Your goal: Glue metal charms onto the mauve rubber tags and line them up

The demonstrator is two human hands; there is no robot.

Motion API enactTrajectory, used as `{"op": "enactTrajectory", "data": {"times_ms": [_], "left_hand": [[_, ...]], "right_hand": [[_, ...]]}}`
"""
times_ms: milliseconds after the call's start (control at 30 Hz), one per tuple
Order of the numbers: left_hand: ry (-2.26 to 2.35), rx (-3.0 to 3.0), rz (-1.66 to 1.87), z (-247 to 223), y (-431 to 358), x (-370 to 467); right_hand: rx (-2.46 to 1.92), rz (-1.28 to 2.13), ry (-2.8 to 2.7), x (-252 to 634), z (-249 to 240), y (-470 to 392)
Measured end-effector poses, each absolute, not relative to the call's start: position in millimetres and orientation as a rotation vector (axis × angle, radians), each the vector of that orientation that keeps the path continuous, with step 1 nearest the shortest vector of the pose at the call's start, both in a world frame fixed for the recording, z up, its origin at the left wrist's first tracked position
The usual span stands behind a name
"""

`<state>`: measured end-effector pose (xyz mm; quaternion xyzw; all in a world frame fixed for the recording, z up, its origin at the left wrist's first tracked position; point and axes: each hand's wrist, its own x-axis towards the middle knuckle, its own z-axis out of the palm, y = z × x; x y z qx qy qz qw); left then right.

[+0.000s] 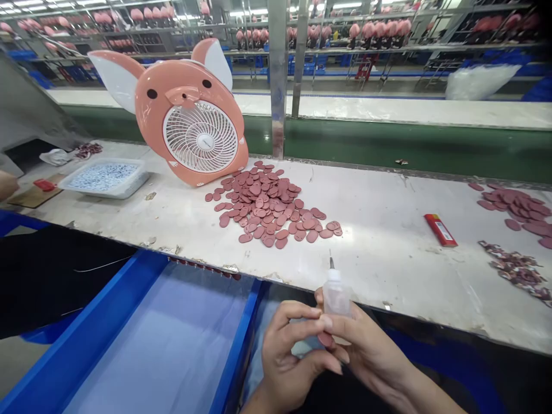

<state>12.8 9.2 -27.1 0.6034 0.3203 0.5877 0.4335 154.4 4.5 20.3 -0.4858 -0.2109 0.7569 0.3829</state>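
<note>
My right hand (371, 339) is closed around a small clear squeeze bottle (337, 300) with a white cap and a thin needle tip, which points up and away from me. Just beside it, my left hand (282, 356) has its fingers curled in, meeting the right hand's fingers. A small dark-red oval piece (325, 339) is pinched at the fingertips; part of it is hidden by them. Both hands are in front of the workbench edge. Beyond them on the bench lies a pile of similar oval pieces (267, 201), some with small dark marks.
A pink animal-shaped fan (149, 123) stands behind the pile. To the left are a plastic tub (138, 183) of blue-and-white bits and a co-worker's hand (6, 185). A red lighter (440, 230) and more ovals (513, 204) lie right. Below sits a blue crate (107, 305).
</note>
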Motion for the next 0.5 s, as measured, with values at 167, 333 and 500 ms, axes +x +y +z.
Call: {"op": "enactTrajectory", "data": {"times_ms": [167,333,500], "left_hand": [[0.940,1.288,1.458,-33,2,22],[0.890,0.589,1.261,-19,2,24],[0.907,0.236,1.026,3,7,18]], "right_hand": [[-1.291,1.782,-0.575,153,20,3],[-1.425,1.613,-0.748,180,19,-6],[-1.612,1.025,-1.116,217,26,-21]]}}
